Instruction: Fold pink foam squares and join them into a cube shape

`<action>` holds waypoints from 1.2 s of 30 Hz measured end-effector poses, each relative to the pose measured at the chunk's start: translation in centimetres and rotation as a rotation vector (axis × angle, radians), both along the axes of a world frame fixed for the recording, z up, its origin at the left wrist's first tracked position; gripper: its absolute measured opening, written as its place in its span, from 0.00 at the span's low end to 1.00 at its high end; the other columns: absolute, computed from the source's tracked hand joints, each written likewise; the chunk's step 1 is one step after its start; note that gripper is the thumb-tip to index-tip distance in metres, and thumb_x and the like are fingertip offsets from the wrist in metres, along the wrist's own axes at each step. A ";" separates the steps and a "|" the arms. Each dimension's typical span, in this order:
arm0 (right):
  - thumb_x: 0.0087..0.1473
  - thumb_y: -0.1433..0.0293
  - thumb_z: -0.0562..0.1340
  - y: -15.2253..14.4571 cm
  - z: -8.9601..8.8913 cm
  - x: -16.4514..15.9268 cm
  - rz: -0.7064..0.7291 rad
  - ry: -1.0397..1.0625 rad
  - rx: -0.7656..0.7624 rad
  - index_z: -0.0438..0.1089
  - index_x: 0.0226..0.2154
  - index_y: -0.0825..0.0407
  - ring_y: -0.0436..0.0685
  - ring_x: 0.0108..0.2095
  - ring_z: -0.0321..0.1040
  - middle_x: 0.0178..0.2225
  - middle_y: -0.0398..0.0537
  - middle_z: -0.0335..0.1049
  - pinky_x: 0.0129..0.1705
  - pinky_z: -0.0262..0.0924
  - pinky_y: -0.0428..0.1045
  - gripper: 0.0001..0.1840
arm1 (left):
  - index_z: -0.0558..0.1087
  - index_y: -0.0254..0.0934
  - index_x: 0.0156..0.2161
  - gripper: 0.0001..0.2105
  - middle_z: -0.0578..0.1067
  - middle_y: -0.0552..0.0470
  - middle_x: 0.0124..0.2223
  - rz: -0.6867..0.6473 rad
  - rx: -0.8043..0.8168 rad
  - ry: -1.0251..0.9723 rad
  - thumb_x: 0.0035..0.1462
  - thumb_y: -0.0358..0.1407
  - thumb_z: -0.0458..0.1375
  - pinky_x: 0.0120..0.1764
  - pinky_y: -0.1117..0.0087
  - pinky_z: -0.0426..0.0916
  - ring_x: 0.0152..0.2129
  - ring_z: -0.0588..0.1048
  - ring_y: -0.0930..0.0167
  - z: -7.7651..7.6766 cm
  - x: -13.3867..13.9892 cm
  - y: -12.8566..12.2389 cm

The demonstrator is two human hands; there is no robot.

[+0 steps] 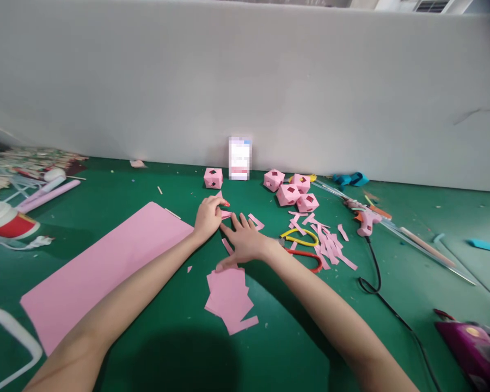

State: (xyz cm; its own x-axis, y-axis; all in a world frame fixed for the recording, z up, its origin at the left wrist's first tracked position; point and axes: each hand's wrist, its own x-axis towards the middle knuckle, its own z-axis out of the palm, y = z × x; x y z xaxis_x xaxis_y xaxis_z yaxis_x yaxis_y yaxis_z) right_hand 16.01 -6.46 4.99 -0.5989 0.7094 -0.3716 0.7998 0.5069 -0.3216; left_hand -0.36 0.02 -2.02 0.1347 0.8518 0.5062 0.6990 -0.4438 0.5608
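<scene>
My left hand point(208, 219) is closed, its curled fingers at a small folded pink paper piece point(226, 215) on the green table. Fingers spread, my right hand point(245, 239) lies low over the table, its fingertips at the right side of that piece. Just below my right thumb is a loose stack of pink paper squares point(228, 294). Scissors point(300, 238) with one yellow and one red handle rest beside my right wrist, partly hidden by it. Narrow pink paper strips point(330, 247) are heaped to their right.
A large pink sheet point(114, 267) lies under my left forearm. Pink paper cubes with diamond holes point(288, 194) stand at the back, near a blurred upright screen point(239, 158). A pink glue gun point(368, 222) trails a black cord at right. A red-and-white cup point(10, 220) lies left.
</scene>
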 end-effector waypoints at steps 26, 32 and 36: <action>0.57 0.64 0.67 -0.9 1.1 -0.5 0.074 0.080 0.189 0.70 0.47 0.57 0.65 0.50 0.64 0.50 0.61 0.65 0.50 0.61 0.56 0.19 | 0.76 0.39 0.35 0.18 0.78 0.50 0.40 -0.035 -0.026 -0.080 0.49 0.19 0.47 0.50 0.62 0.69 0.42 0.75 0.65 0.2 0.0 0.0; 0.40 0.54 0.76 -2.2 1.6 -1.2 0.093 0.010 0.141 0.64 0.50 0.60 0.70 0.52 0.61 0.51 0.65 0.61 0.49 0.63 0.60 0.42 | 0.76 0.39 0.35 0.17 0.79 0.50 0.39 -0.034 -0.023 -0.072 0.50 0.20 0.47 0.50 0.61 0.70 0.42 0.76 0.65 0.0 0.0 0.1; 0.43 0.60 0.76 -2.2 1.3 -1.6 0.114 0.043 0.041 0.64 0.51 0.60 0.69 0.51 0.64 0.50 0.63 0.64 0.48 0.64 0.58 0.38 | 0.76 0.39 0.35 0.17 0.79 0.50 0.39 -0.039 -0.024 -0.075 0.51 0.19 0.47 0.50 0.60 0.70 0.42 0.76 0.64 0.2 0.0 0.1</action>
